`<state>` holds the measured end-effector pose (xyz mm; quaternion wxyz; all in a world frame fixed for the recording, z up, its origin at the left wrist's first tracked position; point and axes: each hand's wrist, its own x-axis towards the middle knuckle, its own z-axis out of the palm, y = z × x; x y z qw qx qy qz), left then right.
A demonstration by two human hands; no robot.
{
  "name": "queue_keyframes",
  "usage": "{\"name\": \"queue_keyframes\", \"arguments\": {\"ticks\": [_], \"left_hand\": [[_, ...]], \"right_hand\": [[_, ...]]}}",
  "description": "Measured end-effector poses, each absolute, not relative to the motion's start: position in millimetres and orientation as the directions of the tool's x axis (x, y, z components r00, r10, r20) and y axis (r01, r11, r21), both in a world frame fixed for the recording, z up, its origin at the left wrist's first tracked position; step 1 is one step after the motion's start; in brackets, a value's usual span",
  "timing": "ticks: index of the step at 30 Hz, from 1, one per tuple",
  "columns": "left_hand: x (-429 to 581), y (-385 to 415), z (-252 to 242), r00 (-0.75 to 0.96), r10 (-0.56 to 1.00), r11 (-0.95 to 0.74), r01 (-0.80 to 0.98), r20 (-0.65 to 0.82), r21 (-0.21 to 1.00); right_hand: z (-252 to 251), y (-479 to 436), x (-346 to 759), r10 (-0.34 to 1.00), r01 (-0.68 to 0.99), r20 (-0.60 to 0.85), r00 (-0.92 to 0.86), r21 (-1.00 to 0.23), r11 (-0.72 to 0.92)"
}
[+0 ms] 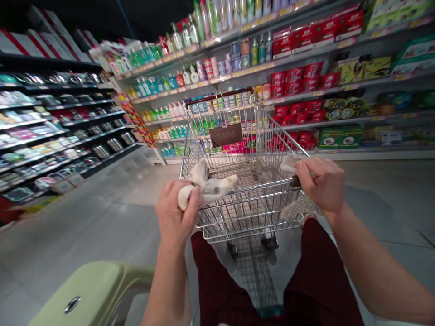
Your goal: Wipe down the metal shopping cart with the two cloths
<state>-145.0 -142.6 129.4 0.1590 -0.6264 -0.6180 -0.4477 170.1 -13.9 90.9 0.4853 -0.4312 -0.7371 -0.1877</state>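
Observation:
A metal wire shopping cart (248,194) stands directly in front of me, between my lower legs. My left hand (178,208) is closed around a whitish work glove (217,186) with dark spots, at the left end of the cart's near rim. The glove's fingers stick out over the basket. At the right end of the rim, my right hand (321,181) is closed on another whitish cloth piece (288,163), likely a second glove. Whether either hand also grips the cart is hidden. A pale speckled thing (299,207), perhaps a shoe, shows by my right ankle.
Shelves (217,81) of bottles, red tubs (302,108) and boxes run across the front. Another shelf (61,149) with metal pots lines the left. A pale green plastic stool (91,290) stands at lower left. Grey tiled floor (132,226) surrounds the cart.

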Motion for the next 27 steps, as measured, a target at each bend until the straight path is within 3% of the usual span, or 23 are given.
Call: {"name": "queue_keyframes", "arguments": {"ticks": [6,14,20,27], "left_hand": [[-155.2,-113.4,107.5,-0.391,0.678,0.093,0.886,0.622,0.455],[-162.7,-123.9,105.5,-0.443,0.615,0.059,0.851,0.653,0.522],[-188.0,-131.1,101.1,-0.468,0.579,0.022,0.827,0.667,0.562],[-207.1,-126.4,103.7,-0.523,0.525,0.013,0.794,0.671,0.608]], "right_hand": [[91.0,-13.5,171.2,0.468,0.826,0.868,-0.169,-0.134,0.548],[96.4,-25.6,172.1,0.387,0.742,0.892,-0.233,-0.094,0.664],[113.9,-31.9,177.1,0.414,0.454,0.735,-0.538,-0.161,0.876],[110.6,-48.5,149.2,0.409,0.502,0.812,-0.416,-0.170,0.848]]}}
